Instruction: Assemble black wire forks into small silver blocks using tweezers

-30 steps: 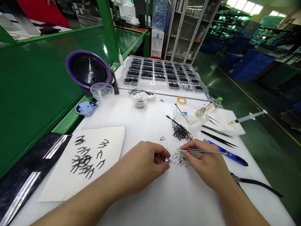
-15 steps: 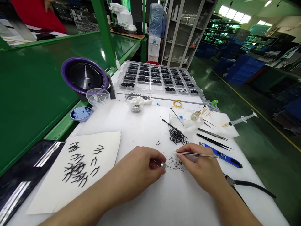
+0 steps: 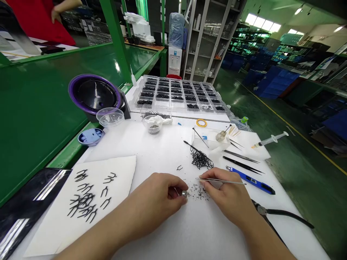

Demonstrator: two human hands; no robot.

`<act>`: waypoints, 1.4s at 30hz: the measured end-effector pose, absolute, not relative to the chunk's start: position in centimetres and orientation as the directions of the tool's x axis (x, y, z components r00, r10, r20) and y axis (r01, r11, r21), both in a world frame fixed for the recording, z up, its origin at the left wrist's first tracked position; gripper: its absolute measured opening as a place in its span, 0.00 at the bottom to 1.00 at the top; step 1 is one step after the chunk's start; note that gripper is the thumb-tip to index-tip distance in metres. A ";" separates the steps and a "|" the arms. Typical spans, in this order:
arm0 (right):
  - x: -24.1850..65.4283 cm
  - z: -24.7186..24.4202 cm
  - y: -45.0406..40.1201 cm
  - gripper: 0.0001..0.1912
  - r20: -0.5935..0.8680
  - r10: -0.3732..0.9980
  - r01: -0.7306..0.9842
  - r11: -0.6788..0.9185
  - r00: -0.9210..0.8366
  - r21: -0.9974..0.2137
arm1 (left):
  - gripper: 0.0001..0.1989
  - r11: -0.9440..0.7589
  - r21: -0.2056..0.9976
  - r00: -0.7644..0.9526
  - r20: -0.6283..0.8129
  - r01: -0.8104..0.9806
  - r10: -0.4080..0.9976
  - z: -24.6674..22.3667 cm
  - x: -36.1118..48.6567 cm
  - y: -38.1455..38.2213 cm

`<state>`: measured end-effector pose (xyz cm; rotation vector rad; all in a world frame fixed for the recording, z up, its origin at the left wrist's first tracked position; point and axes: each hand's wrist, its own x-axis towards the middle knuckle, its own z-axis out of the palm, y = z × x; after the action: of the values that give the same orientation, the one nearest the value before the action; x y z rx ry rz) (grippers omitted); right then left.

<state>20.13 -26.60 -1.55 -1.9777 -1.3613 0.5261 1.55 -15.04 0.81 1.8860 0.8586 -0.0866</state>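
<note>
Tweezers (image 3: pixel 221 181) level in right hand (image 3: pixel 226 198), tips pointing left; left hand (image 3: pixel 153 204) clenching small metal piece (image 3: pixel 184 194).

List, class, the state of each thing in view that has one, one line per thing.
Left hand: pinching a small metal cylinder
Right hand: holding steel tweezers
Compartment tray: compartments filled with black parts
Syringe: lying down, plunger drawn out
</note>
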 end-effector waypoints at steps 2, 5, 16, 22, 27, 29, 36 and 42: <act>20.1 -1.7 -26.6 0.05 0.054 0.929 0.656 -0.216 0.367 -0.724 | 0.11 -0.225 0.773 0.746 -0.423 0.593 0.514 0.8 1.5 -15.0; 20.1 -2.1 -26.6 0.05 0.082 0.922 0.659 -0.206 0.379 -0.724 | 0.11 -0.219 0.777 0.748 -0.426 0.591 0.509 0.8 1.6 -14.9; 20.4 -1.9 -26.6 0.03 0.060 0.921 0.644 -0.221 0.384 -0.732 | 0.13 -0.215 0.764 0.737 -0.443 0.608 0.511 1.2 1.9 -14.9; 20.4 -2.1 -26.7 0.04 0.073 0.908 0.660 -0.242 0.412 -0.711 | 0.13 -0.221 0.754 0.739 -0.461 0.618 0.491 1.7 2.1 -14.8; 20.3 -2.0 -26.7 0.04 0.108 0.909 0.696 -0.227 0.403 -0.682 | 0.14 -0.211 0.743 0.725 -0.478 0.635 0.496 1.9 2.3 -14.9; 20.3 -1.8 -26.6 0.04 0.094 0.905 0.695 -0.248 0.414 -0.675 | 0.13 -0.208 0.735 0.717 -0.490 0.646 0.496 2.0 2.4 -14.9; 20.4 -2.0 -26.7 0.03 0.123 0.902 0.708 -0.234 0.415 -0.667 | 0.10 -0.249 0.740 0.733 -0.446 0.624 0.513 1.0 2.3 -14.9; 20.5 -2.2 -26.6 0.03 0.148 0.901 0.721 -0.218 0.407 -0.657 | 0.09 -0.279 0.750 0.748 -0.402 0.600 0.528 -0.1 2.0 -15.0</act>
<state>20.49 -26.63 -2.20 -2.0054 -1.3761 0.3497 1.96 -14.98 -0.06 1.9444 0.8590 -0.0904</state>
